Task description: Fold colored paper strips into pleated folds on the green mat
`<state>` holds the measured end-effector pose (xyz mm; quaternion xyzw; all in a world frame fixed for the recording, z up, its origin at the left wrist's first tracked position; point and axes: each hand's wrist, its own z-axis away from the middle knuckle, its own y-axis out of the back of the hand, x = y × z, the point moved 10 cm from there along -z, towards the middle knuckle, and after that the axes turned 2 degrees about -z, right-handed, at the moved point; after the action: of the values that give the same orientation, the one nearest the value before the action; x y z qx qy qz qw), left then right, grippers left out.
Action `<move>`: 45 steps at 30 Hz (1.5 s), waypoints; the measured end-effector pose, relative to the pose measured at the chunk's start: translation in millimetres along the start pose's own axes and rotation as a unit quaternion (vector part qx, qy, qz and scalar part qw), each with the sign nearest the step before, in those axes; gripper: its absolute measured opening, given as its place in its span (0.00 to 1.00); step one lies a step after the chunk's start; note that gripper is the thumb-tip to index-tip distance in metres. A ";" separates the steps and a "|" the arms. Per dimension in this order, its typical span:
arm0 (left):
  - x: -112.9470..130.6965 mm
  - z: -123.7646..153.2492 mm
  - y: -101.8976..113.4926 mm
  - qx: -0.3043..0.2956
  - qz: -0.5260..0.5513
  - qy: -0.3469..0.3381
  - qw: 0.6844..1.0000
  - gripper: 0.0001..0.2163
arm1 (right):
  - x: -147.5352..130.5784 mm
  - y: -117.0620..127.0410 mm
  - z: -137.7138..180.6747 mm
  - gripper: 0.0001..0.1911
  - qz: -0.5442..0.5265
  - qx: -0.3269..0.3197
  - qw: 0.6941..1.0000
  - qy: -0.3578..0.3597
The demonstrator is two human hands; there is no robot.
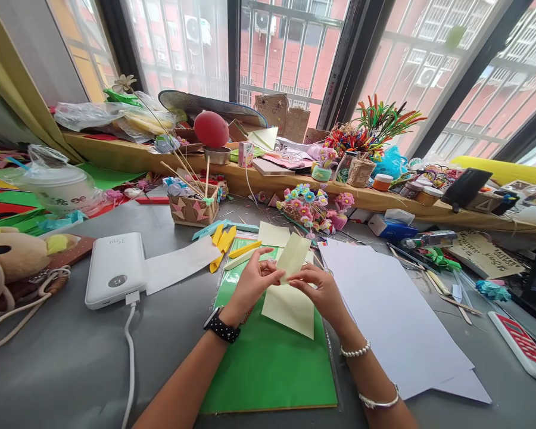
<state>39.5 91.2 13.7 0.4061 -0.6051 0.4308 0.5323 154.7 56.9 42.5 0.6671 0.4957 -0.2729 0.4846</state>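
Between my two hands, above the middle of the table, a small pale yellow sheet of paper (295,253) is held up, with a crease along it. My left hand (255,275) pinches its lower left edge between thumb and fingers. At the lower right edge my right hand (317,289) pinches the same sheet. Beneath them, another pale yellow sheet (290,313) lies on a green stack of paper (268,369) in a clear sleeve. Folded yellow paper strips (224,243) and light blue folded strips (212,229) lie just beyond my left hand.
A white power bank (116,268) with a cable lies left, beside a white paper strip (183,265). White sheets (393,316) spread to the right. Behind stand a cardboard box (194,208) with sticks and a bunch of crafted flowers (310,205). A white calculator (524,345) lies far right.
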 end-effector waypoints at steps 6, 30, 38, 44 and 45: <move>-3.5 1.2 -8.1 -0.037 0.028 0.031 0.998 0.25 | 16.2 3.0 1.6 0.08 -0.052 0.030 0.996 -0.066; -8.8 0.4 -14.3 -0.077 0.015 0.035 0.996 0.21 | 19.0 3.4 4.5 0.11 -0.069 0.067 0.991 -0.091; -10.8 2.8 -20.1 -0.107 -0.014 0.045 0.993 0.21 | 17.5 0.8 5.0 0.13 -0.032 0.057 0.993 -0.096; -10.8 2.2 -19.5 -0.102 -0.015 0.037 0.994 0.20 | 16.9 2.6 4.2 0.13 0.013 0.047 0.995 -0.090; -10.6 2.6 -20.0 -0.103 -0.010 0.039 0.994 0.20 | 16.3 2.4 4.2 0.13 0.017 0.045 0.995 -0.089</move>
<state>58.8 83.1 4.8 0.3376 -0.6209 0.3762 0.5991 163.3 59.4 28.0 0.6695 0.4263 -0.3453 0.5008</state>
